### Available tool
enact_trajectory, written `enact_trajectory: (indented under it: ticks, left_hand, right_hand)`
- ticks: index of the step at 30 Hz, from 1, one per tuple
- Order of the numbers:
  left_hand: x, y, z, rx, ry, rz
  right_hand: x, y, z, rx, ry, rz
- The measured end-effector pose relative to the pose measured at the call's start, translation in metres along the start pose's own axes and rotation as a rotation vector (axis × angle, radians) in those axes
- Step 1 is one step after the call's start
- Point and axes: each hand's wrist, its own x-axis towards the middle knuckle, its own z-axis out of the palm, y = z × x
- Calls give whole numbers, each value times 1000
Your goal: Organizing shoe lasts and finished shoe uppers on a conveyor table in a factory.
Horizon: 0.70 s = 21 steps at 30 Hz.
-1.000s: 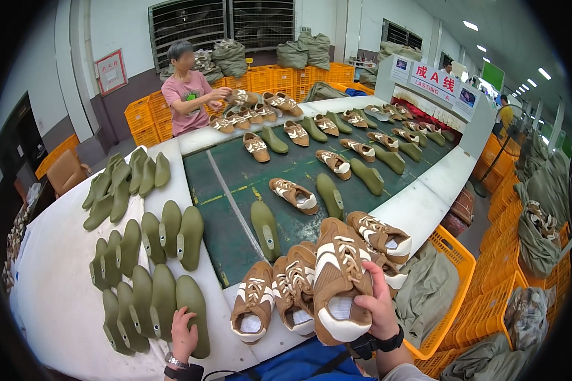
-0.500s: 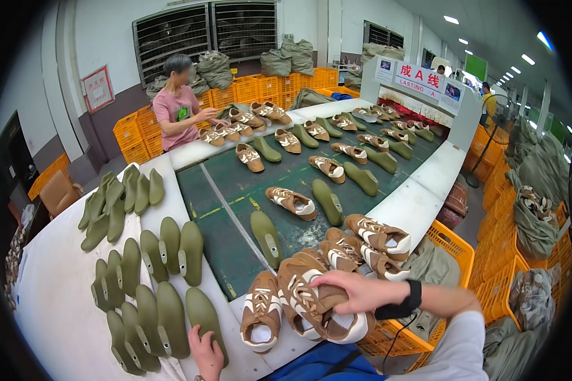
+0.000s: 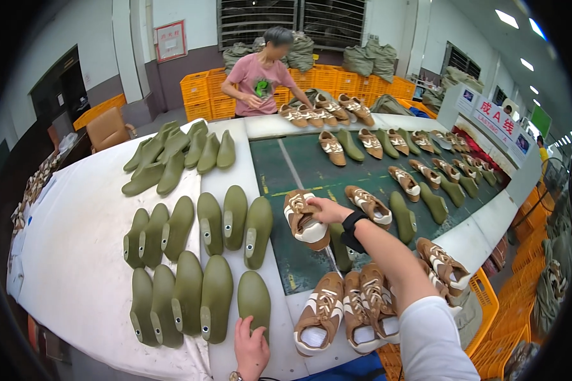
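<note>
My right hand (image 3: 330,211) is closed on the collar of a brown and white sneaker (image 3: 304,230), holding it over the green conveyor belt (image 3: 302,270). Below that hand, a green shoe last (image 3: 342,249) on the belt is partly hidden by the forearm. My left hand (image 3: 251,348) has its fingers on the heel of another green last (image 3: 254,298), which lies at the near table edge. Several brown sneakers (image 3: 319,311) stand close to my right arm. To the left, rows of green lasts (image 3: 215,295) lie on the white table.
A person in a pink shirt (image 3: 267,79) stands across the belt, a hand near a group of sneakers (image 3: 314,117). Sneakers and lasts lie along the belt toward a white machine (image 3: 489,124). Orange crates (image 3: 486,311) stand at the right; a brown chair (image 3: 108,132) is at the left.
My right hand has carried a sneaker from the near edge forward over the belt. The view has turned left. My left hand stays at the same last.
</note>
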Motion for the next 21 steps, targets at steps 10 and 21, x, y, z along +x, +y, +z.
enact_trajectory:
  ticks: [10,21]
  left_hand:
    - [11,4,-4,13,-21,3]
    - [10,6,3,52,-32,78]
  right_hand:
    - [-4,11,90,-762,-42,-3]
    - [-40,30,42,-548,233,195]
